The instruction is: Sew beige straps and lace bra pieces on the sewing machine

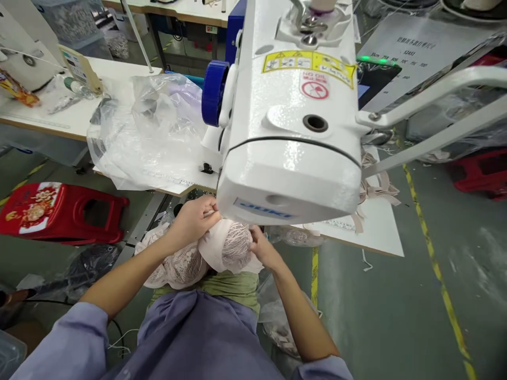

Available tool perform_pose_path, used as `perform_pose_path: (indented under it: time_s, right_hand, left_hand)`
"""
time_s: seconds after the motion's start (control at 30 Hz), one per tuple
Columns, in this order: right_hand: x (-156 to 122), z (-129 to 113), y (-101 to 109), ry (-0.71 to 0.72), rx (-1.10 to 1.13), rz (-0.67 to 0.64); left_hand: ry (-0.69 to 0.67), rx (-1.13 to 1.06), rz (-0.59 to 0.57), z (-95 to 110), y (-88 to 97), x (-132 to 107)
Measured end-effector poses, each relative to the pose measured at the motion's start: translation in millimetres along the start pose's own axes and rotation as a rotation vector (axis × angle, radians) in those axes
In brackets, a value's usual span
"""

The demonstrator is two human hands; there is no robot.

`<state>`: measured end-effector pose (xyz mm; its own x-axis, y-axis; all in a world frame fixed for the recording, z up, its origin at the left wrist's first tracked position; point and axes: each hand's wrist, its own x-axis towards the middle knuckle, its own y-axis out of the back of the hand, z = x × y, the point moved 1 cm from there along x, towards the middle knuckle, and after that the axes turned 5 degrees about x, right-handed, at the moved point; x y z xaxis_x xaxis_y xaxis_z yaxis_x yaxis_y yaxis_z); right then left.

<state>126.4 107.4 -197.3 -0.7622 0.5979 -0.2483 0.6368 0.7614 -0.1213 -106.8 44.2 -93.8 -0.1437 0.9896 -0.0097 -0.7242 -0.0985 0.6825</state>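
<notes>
A pale pink lace bra (pixel 233 245) lies over my lap, its cups facing up, just in front of the white sewing machine (pixel 293 169). My left hand (pixel 198 216) pinches the bra's upper edge close under the machine head. On the other side, my right hand (pixel 263 248) has its fingers closed on the lace at the cup's outer edge. More of the pale lace (pixel 178 266) spreads leftward beneath my left forearm. The needle area is hidden behind the machine head.
Clear plastic bags (pixel 146 132) cover the table at left. A red stool (pixel 63 211) stands on the floor at left. Beige fabric strips (pixel 380 187) lie on the table's right side. White metal rods (pixel 435 100) extend from the machine toward the right.
</notes>
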Motion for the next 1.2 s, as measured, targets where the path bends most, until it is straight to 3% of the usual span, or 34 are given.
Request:
perform_pose_path:
  time_s: [0.1, 0.2, 0.43, 0.6, 0.7, 0.77, 0.83, 0.93, 1.0, 1.07, 1.13, 1.2]
  right_hand:
    - [-10, 25, 2, -0.056, 0.030, -0.224]
    - [-26, 37, 11, -0.171, 0.082, -0.301]
    - [-56, 44, 34, -0.160, 0.229, -0.183]
    - [-67, 38, 37, -0.082, 0.246, -0.168]
    - [-73, 29, 37, -0.034, 0.237, -0.127]
    - [-77, 18, 35, -0.007, 0.230, -0.071]
    - [-81, 2, 31, 0.035, 0.198, -0.006]
    - [-88, -36, 17, 0.146, 0.013, -0.041]
    - [-92, -67, -1, 0.228, -0.196, -0.230]
    - [-96, -93, -20, 0.272, -0.413, -0.424]
    - [-97, -111, -36, 0.237, -0.599, -0.496]
    - [-97, -119, -47, 0.154, -0.733, -0.423]
  left_hand:
    - [0.040, -0.031, 0.010, 0, 5.0, -2]
    - [0.086, -0.064, 0.007, 1, 5.4, -4]
    - [0.087, -0.059, 0.019, 4, 1.5, -6]
    - [0.069, -0.026, 0.000, 1, 2.1, -7]
    - [0.028, 0.022, 0.069, -1, 4.3, -13]
    - [-0.040, 0.113, 0.179, 5, 4.1, -22]
    - [-0.194, 0.169, 0.263, 19, -0.1, -38]
    - [-0.619, 0.130, 0.279, 53, -13.1, -68]
    - [-0.883, 0.152, 0.180, 74, -22.6, -84]
    - [-0.953, 0.204, -0.062, 85, -30.4, -90]
    - [-0.768, 0.260, -0.373, 83, -35.3, -85]
    - [-0.481, 0.319, -0.573, 71, -36.3, -76]
